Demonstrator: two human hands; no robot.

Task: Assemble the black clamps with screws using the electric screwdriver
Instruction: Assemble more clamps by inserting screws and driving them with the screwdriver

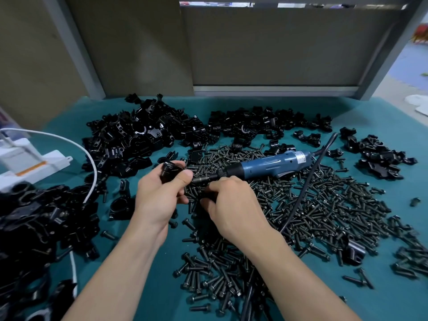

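blue electric screwdriver (266,164) lies flat on the screw pile (324,205), not gripped, black nose pointing at the left hand (159,195). everything below is placed off the screwdriver.

left hand sits just off its nose, fingers and thumb wrapped round one black clamp (169,170), held above the mat. right hand (231,207) is right under the nose on the near side, palm down, fingers curled into the screws. can't tell if it has a screw pinched or if it touches the nose. the two hands nearly touch.

screw pile spreads under the screwdriver and out to its near side and right: black flanged bolts, loose, lying every direction. black power cord (300,200) leaves the screwdriver's rear end and runs toward the viewer over the screws.

big clamp heap (136,137) is beyond and left of the nose. long clamp heap (266,121) is straight beyond the body. small clamp heap (379,156) is right of the rear end. near-left clamp heap (34,228) is far left of the nose and nearer, cut by the frame edge. single clamp (353,251) sits in the screws, well to the near right of the rear end.

white power strip (30,165) is far left of the nose, with a white cable (93,169) curving past it down to the near-left clamp heap. teal mat (382,293) lies under all. grey panel (278,47) stands beyond the far heaps.
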